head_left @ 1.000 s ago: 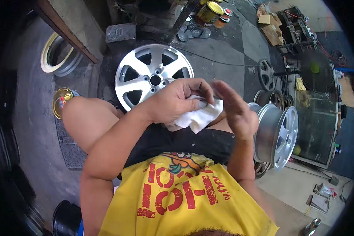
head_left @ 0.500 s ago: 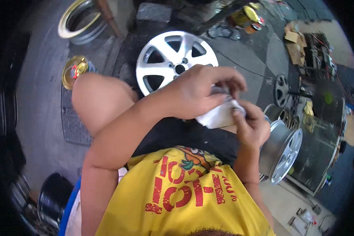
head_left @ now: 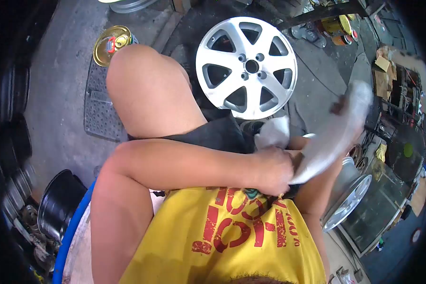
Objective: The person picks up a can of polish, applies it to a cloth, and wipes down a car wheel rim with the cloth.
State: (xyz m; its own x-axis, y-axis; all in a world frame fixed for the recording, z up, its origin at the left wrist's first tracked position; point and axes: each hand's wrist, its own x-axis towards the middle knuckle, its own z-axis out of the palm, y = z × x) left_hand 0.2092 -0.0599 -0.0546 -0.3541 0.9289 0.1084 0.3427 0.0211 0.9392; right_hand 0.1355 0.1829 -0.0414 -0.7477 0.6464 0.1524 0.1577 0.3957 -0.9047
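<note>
My left hand (head_left: 272,169) is closed low in front of the yellow shirt, and a pale crumpled piece (head_left: 273,132) of sheet material sticks up from it. A long white sheet (head_left: 329,139), smeared by motion, runs from beside the left hand up to the right. At its upper end my right hand (head_left: 352,104) grips it, mostly hidden by the sheet and blurred. Whether the sheet is paper or cloth I cannot make out. Beyond the hands a silver alloy wheel (head_left: 253,97) lies face up on the floor, touched by neither hand.
A gold-lidded can (head_left: 110,49) stands beyond my left knee, near a dark perforated mat (head_left: 99,111). Another silver wheel (head_left: 350,203) stands on edge at right. A black wheel rim (head_left: 64,206) is at lower left. Several cans (head_left: 338,28) are at the back right.
My hands were together on a folded white piece. Now they are apart, the right swung up and right with the long sheet, the left drawn down toward the shirt. The view has shifted.
</note>
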